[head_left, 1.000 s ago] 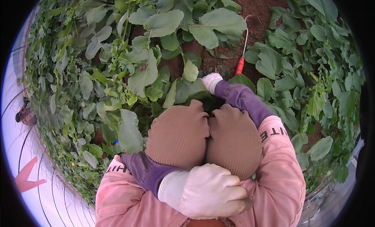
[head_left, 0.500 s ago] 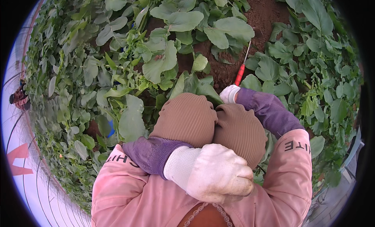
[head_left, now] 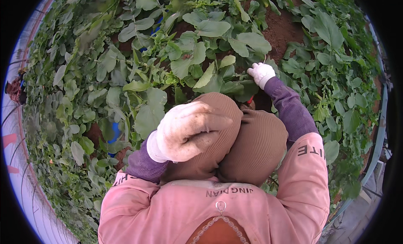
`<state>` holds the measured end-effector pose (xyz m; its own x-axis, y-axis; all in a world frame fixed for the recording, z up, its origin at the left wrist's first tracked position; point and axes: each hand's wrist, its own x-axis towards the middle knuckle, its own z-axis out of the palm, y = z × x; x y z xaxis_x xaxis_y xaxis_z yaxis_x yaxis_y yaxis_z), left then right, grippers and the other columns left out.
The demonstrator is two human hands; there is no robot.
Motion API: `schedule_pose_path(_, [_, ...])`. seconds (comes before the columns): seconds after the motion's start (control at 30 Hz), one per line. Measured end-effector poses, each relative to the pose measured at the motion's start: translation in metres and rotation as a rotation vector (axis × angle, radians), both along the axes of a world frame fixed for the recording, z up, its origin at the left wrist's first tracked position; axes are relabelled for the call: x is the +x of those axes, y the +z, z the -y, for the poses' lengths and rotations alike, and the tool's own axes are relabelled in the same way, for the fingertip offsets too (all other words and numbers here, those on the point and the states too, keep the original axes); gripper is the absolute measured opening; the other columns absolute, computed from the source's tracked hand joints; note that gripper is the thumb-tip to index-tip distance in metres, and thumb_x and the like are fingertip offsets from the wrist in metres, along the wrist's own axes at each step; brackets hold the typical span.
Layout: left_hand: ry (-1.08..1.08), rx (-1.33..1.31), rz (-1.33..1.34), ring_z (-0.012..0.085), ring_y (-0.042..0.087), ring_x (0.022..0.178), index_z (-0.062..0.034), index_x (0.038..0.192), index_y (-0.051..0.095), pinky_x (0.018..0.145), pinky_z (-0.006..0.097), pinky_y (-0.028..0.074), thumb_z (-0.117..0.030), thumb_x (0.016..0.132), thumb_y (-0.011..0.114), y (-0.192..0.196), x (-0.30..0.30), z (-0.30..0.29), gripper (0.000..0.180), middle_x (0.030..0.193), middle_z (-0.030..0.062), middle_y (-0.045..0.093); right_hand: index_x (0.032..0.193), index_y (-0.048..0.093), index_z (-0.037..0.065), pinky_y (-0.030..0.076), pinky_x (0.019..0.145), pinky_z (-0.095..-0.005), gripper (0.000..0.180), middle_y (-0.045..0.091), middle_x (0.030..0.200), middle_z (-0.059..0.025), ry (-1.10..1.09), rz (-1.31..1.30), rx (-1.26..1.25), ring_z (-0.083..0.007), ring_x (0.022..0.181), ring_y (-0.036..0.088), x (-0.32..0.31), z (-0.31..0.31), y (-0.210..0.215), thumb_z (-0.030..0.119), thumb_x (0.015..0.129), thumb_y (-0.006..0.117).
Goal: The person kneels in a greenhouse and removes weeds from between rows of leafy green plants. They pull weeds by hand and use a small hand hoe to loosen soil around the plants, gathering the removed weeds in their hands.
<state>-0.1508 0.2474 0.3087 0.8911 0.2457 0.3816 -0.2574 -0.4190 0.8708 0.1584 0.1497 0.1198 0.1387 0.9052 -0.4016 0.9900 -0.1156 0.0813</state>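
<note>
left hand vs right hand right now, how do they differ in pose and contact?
The left hand lies bent on the brown knees, close to the body; the right hand is stretched out into the green leaves. The left hand shows its soiled back and looks large in the picture; the right hand looks small, curled among the stems, its grip hidden. Both wear white gloves over purple sleeves.

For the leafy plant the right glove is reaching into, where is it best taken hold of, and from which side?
Probably low on the stalks, under the broad leaves, coming from the right side, where the right hand already is. The leaves spread wide and flat, so gripping them would likely tear them. The base itself is hidden. The left hand rests on the knee.
</note>
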Motion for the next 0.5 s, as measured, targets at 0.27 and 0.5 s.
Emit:
schedule_pose_path(0.27, [0.367,0.522,-0.795,0.0323,0.061,0.077,-0.0078,0.11,0.052,0.068,0.042,0.049,-0.013,0.081,0.049,-0.11,-0.001,-0.022,0.03,0.106,0.0148,0.057,0.105,0.061,0.018,0.048,0.075,-0.0396,0.035,0.064,0.095,-0.0082,0.01,-0.316,-0.563,-0.0294,0.093,0.06,-0.042,0.018,0.02,0.016,0.071,0.058])
schedule_pose_path(0.5, [0.27,0.685,-1.032,0.0339,0.062,0.082,-0.0014,0.108,0.05,0.066,0.043,0.05,-0.013,0.079,0.046,-0.152,0.036,-0.037,0.032,0.103,0.0222,0.056,0.108,0.055,0.014,0.047,0.077,-0.042,0.036,0.061,0.097,-0.0126,-0.156,-0.351,-0.279,-0.0321,0.093,0.058,-0.043,0.047,0.008,0.019,0.072,0.057])
